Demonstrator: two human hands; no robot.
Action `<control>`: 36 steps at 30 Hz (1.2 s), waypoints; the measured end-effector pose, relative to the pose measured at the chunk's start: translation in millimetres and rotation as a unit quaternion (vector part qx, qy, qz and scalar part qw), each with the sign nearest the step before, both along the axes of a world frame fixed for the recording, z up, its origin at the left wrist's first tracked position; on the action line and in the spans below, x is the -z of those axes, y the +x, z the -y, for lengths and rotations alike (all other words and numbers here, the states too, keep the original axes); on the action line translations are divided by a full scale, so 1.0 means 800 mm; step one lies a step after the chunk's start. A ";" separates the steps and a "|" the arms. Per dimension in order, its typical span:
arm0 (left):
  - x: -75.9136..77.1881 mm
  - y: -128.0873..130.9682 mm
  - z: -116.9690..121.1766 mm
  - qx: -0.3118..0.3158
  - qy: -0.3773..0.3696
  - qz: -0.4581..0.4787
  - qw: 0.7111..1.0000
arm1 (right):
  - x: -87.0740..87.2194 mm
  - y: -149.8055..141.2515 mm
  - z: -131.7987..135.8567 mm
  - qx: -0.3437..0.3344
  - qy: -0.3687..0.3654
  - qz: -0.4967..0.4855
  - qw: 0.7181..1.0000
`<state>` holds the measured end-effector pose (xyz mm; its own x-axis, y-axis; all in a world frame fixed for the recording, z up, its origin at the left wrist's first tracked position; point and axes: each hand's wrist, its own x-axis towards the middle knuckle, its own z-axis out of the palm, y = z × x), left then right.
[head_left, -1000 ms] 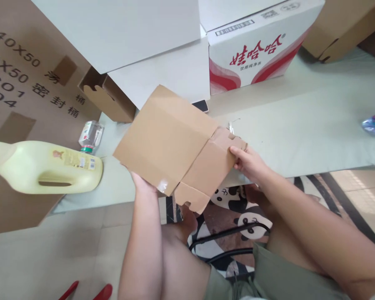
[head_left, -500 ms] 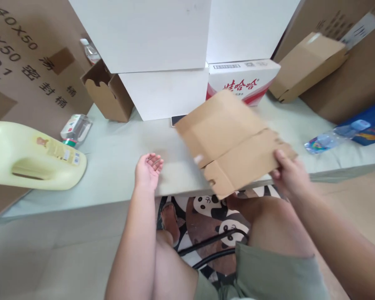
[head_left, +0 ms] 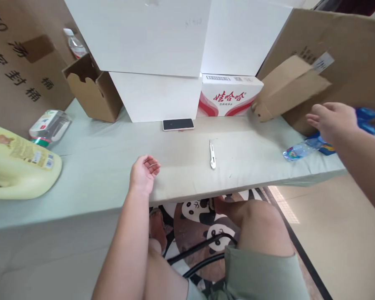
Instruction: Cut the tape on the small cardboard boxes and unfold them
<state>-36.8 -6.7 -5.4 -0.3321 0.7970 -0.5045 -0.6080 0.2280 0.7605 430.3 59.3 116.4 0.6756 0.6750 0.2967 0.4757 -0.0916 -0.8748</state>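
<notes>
My left hand (head_left: pixel 144 175) hovers over the front of the cloth-covered table (head_left: pixel 181 166), palm turned inward, fingers loosely bent and apart, holding nothing. Out to the right, my right hand (head_left: pixel 334 121) is raised above a clear plastic bottle (head_left: pixel 300 151), its fingers slightly curled with nothing visible in them. Beyond that hand a brown cardboard box (head_left: pixel 284 89) leans at an angle. Between my hands lies a white utility knife (head_left: pixel 212 155), and behind it a phone (head_left: pixel 178 124) rests screen up. The flattened cardboard cannot be made out as a separate piece.
White boxes (head_left: pixel 156 98) and a red-and-white carton (head_left: pixel 226 98) line the back. At the left are an open cardboard box (head_left: pixel 96 96), a lying bottle (head_left: pixel 51 127) and a yellow jug (head_left: pixel 21 166). A large brown carton (head_left: pixel 350 54) stands at the right.
The flattened cardboard moved right in my right hand after my left hand let go; now it is out of both hands. My right hand has moved farther right, and the utility knife is uncovered.
</notes>
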 end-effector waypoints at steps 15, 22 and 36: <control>-0.008 -0.035 0.027 -0.039 0.024 0.074 0.996 | 0.068 -0.225 -0.016 -0.306 -0.147 0.028 0.940; -0.004 -0.068 0.048 -0.070 0.066 0.121 0.988 | 0.089 -0.434 -0.065 -0.470 -0.179 0.290 0.814; -0.007 -0.133 0.054 -0.122 0.099 0.233 0.960 | 0.055 -0.727 -0.182 -0.510 -0.051 0.402 0.759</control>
